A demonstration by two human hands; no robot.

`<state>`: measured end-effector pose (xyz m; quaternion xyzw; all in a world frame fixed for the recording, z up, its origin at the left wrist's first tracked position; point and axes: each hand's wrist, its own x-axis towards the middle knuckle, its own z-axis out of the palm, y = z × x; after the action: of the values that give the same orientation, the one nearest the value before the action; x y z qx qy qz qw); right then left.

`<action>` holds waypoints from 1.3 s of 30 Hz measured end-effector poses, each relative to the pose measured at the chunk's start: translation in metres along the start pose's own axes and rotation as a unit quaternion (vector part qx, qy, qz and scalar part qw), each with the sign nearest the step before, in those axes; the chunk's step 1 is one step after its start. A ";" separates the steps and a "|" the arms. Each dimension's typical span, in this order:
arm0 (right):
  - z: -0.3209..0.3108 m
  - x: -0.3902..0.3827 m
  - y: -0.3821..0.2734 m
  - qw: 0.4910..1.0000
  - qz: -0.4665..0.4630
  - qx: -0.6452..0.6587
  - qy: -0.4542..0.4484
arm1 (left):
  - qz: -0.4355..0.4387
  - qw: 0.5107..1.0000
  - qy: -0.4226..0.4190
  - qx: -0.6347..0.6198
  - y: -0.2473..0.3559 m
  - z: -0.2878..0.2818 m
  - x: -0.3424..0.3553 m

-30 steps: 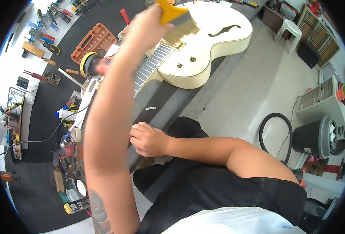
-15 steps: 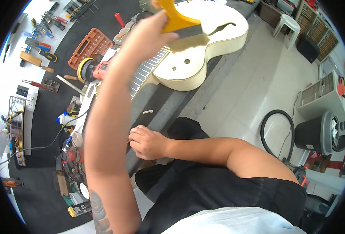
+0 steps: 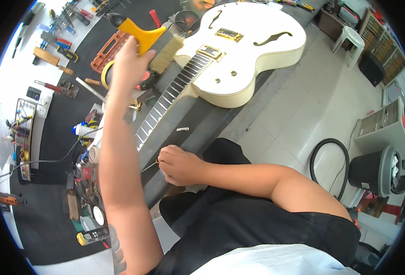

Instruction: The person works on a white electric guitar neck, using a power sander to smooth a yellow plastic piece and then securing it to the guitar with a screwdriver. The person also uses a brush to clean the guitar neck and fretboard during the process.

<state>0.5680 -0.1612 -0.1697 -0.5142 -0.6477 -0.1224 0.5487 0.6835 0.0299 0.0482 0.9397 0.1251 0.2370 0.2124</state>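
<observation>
My left hand (image 3: 131,64) grips a wide brush (image 3: 143,37) with a yellow handle and pale bristles, held up to the left of the guitar neck. The hand is slightly blurred. A cream hollow-body guitar (image 3: 243,59) lies face up on the bench, with two gold-framed pickups, f-holes and a fretted neck (image 3: 171,94) that bears no strings. Beside the near part of the neck, my right hand (image 3: 179,166) is closed round a thin metal tool (image 3: 149,167), whose handle is mostly hidden. A small white bar-shaped piece (image 3: 182,129) lies on the bench just beyond that hand.
Left of the neck are an orange tool case (image 3: 106,51), a cable (image 3: 51,161) and cluttered small tools. Hand tools hang on the left wall. Rightward on the floor stand a white stool (image 3: 350,42), a black hose loop (image 3: 313,160) and a dark bin (image 3: 369,172).
My left hand has swung the brush leftward, from over the guitar body to beside the neck. My right hand stays near the bench edge, still closed. The whole view has shifted slightly.
</observation>
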 end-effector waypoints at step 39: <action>0.001 0.010 -0.005 0.999 0.005 -0.009 -0.031 | -0.142 0.966 0.159 0.145 -0.024 -0.116 -0.209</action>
<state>0.5645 -0.1576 -0.1598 -0.5256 -0.6606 -0.1094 0.5248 0.4433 0.0204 0.0481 0.8832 0.3226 0.3300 0.0832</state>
